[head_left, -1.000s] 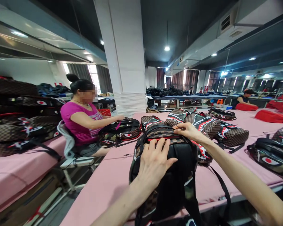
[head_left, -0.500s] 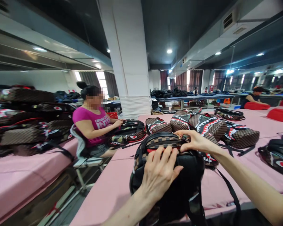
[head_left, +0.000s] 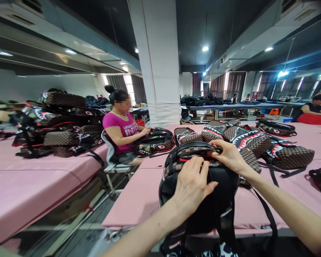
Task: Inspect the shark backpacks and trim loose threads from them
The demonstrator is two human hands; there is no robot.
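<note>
Right hand [head_left: 228,155] pinching the bag [head_left: 203,212] at its top corner! Left hand's [head_left: 191,180] fingers curl over the rim, thumb out; gripping or not, can't tell. It's upright by the table's [head_left: 131,203] edge, contents hidden, other bags [head_left: 247,141] beyond.

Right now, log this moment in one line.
left hand: on black-backed checkered backpack | right hand: pinching at its top edge | nearby: pink-covered table

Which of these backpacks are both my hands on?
The backpack with its black panel facing you, at the near edge of the pink table: your left hand and right hand are at its top, touching no other.
</note>
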